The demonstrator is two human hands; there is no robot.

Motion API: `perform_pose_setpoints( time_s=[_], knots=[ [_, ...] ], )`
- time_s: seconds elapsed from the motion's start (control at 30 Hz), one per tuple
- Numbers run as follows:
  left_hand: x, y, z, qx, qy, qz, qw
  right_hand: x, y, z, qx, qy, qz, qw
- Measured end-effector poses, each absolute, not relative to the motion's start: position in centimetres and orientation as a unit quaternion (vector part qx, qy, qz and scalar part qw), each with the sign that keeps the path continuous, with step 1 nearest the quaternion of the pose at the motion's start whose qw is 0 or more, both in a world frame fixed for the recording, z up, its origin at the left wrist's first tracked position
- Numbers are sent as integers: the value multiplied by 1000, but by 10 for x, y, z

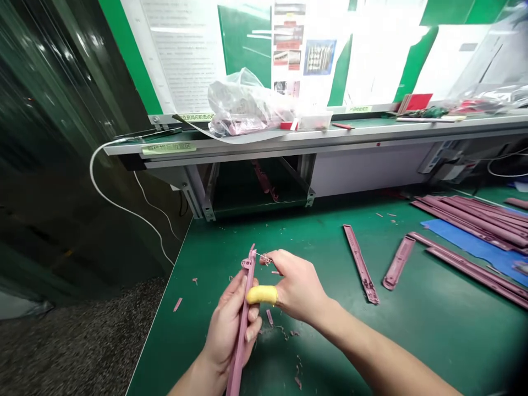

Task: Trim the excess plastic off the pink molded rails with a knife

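Left hand: we close our left hand (229, 335) around a long mauve plastic rail (240, 352), fingers wrapped firmly, its upper end rising past them.
Right hand: our right hand (295, 289) pinches a pale wisp (264, 257) at the rail's upper end; a yellow finger cot (262, 295) covers one finger.
Below the fingers: plastic trimmings (280, 331) lie scattered on a green mat (412, 346).
Left of the fingers: open mat runs to the mat's left edge (161, 302).
Right of the fingers: open mat stretches to two loose rails (360, 264), then a stacked pile of rails (474, 220) on a blue sheet (466, 237).
Ahead of the fingers: a metal-edged bench shelf (313, 137) crosses beyond the mat, with a clear plastic bag (243, 104) on it.
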State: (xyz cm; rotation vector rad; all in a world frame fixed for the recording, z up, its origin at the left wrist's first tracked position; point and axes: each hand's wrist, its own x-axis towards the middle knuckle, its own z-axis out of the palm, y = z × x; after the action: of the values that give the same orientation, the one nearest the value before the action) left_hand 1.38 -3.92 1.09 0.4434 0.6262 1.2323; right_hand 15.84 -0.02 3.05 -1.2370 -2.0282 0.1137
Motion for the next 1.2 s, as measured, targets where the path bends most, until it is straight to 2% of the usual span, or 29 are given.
perform_pose_setpoints(
  time_s=[0.2, 0.3, 0.43, 0.57, 0.63, 0.73, 0.8, 0.9, 1.03, 1.2],
  knots=[
    [15, -42, 15, 177, 304, 571, 742, 155, -11, 26, -489, -810, -62, 317],
    [14, -41, 13, 171, 327, 577, 729, 152, -20, 23, -442, -846, -69, 291],
    [-2, -56, 3, 177, 280, 542, 773, 161, -34, 27, -377, -870, 56, 312],
    [-28, -72, -11, 158, 173, 455, 859, 179, -49, 30, -415, -812, 213, 350],
    [-36, -68, -6, 168, 165, 527, 816, 180, -55, 24, -436, -796, 244, 342],
    [-39, -50, 13, 273, 158, 699, 642, 167, -62, 9, -444, -812, 233, 298],
    [-38, -39, 27, 356, 150, 742, 547, 155, -66, 1, -450, -831, 204, 254],
    [-33, -34, 38, 440, 143, 755, 465, 144, -69, -3, -466, -844, 166, 207],
    [-26, -45, 36, 507, 140, 739, 421, 143, -65, -2, -482, -845, 130, 189],
    [-21, -60, 33, 500, 199, 701, 468, 144, -57, -3, -516, -824, 95, 213]
  ],
)
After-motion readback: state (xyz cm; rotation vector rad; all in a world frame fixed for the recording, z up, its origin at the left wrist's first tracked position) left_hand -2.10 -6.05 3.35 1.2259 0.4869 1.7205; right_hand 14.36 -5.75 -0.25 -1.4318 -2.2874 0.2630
